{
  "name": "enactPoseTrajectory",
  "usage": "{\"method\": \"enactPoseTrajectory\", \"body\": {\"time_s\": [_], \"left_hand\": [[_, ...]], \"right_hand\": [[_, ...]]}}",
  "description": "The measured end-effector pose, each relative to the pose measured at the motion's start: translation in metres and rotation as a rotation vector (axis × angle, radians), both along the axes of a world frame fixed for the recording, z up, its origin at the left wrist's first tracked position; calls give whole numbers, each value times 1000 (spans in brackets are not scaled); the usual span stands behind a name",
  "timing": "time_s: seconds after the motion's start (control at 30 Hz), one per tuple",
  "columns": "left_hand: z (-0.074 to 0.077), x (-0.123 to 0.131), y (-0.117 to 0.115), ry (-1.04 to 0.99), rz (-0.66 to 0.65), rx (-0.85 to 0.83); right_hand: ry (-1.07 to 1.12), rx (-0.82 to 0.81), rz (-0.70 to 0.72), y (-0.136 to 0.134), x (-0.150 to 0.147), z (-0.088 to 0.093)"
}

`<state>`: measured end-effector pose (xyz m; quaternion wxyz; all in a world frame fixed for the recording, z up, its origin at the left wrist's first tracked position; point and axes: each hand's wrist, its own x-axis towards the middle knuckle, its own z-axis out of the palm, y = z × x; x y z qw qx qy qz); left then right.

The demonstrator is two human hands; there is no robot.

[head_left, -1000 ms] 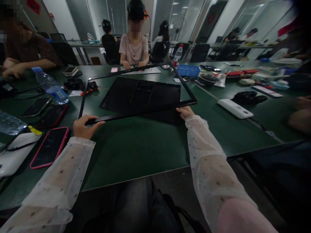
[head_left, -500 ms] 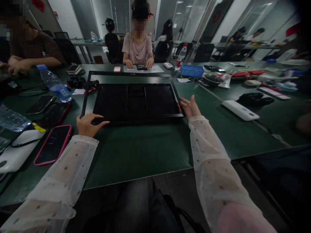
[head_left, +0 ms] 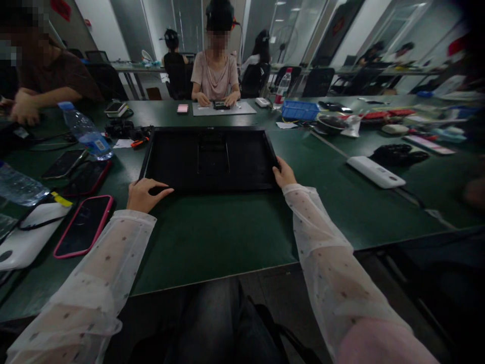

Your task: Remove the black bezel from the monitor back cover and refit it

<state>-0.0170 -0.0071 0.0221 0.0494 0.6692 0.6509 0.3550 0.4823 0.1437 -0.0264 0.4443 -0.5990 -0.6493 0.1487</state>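
Observation:
A black monitor bezel [head_left: 182, 129], a thin rectangular frame, lies over a black monitor back cover [head_left: 172, 156] on the green table. Through the frame the cover's inside shows, with a raised rectangular section in its middle. At the near left corner, my left hand [head_left: 146, 194] grips the bezel, thumb pointing right along the front edge and fingers bent around the corner. My right hand [head_left: 285, 174] holds the bezel's right side near the front corner, its thumb in front and its other fingers partly hidden. Translucent starred sleeves cover both forearms.
Left of the cover are a pink-edged phone [head_left: 83, 226], a white power bank [head_left: 30, 235] and a water bottle [head_left: 89, 134]. To the right lie a white device [head_left: 376, 172], a black bag [head_left: 397, 154] and a blue basket [head_left: 300, 110]. A person [head_left: 215, 76] works opposite.
The bezel has come down and nearer, from raised above the cover to lying on it. My right hand has shifted left and closed on its side; my left hand has moved slightly right.

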Motion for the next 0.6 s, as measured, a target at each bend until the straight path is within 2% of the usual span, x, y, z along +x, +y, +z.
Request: {"method": "enactPoseTrajectory", "body": {"time_s": [0.1, 0.2, 0.27, 0.33, 0.4, 0.6], "left_hand": [[-4, -5, 3, 22, 39, 83], [-13, -19, 12, 6, 160, 193], [-19, -31, 18, -64, 260, 139], [-25, -40, 23, -138, 291, 6], [-28, -46, 26, -171, 282, -76], [-26, -49, 29, -173, 268, -106]], "right_hand": [[-49, -11, -14, -2, 1, 1], [-77, 9, 1, -1, 3, -1], [-82, 0, -17, 0, 4, -2], [-84, -29, -53, 0, 4, -4], [-83, -46, -80, -1, 3, -4], [-34, 4, -42, -7, -2, 1]]}}
